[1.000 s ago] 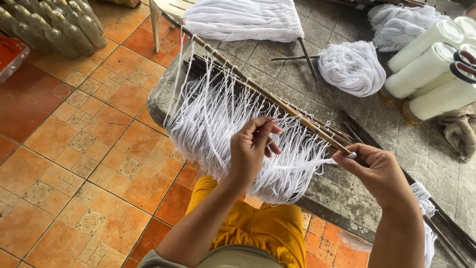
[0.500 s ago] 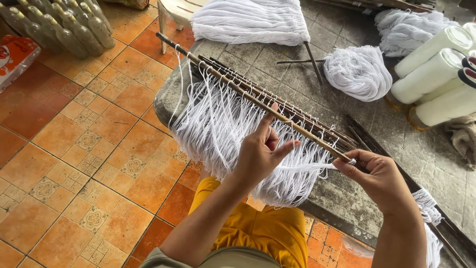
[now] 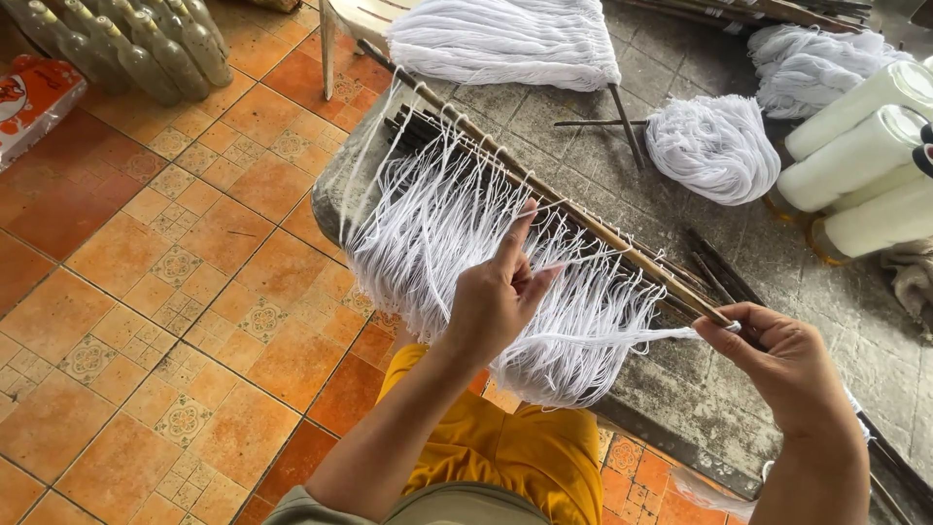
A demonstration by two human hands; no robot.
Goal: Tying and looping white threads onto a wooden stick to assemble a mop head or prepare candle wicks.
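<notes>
Two hands work white strings [image 3: 457,243] hanging from a stick [image 3: 583,219]. Since a moment ago, the left hand [image 3: 496,297] has closed from spread to pinching strands; right hand [image 3: 782,365] still pinches the stick's near end on the stone table [image 3: 700,389].

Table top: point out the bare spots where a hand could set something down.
Bare concrete table lies in front of the right hand, below the stick. Another patch sits between the stick and the yarn bundle. Crowded: the left hand among hanging threads, and the spools at the right edge.
</notes>
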